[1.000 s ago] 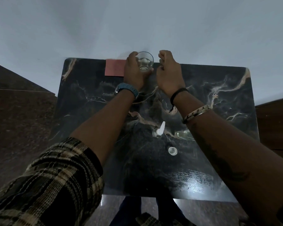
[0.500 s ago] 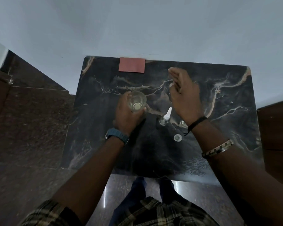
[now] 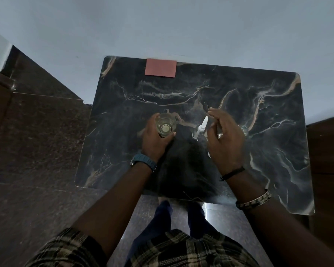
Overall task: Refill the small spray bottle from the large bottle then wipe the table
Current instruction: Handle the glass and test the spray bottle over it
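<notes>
Your left hand, with a blue watch on its wrist, is wrapped around the large bottle, a clear one seen from straight above with its mouth open; fingers curl round its far side and the thumb presses the near side. It stands near the middle of the dark marble-patterned table. No label or writing on it can be read from this angle.

Beyond it, at the far edge of the table, lies a flat pink cloth, well apart from both hands.

Just right of the large bottle stands the small spray bottle, its white nozzle tilted up and away from you. No brand shows on it.

Your right hand hovers just beside the spray bottle, fingers loosely spread and grasping nothing. A small clear cap peeks out past its knuckles. A black cord and a pale bangle circle that wrist.
</notes>
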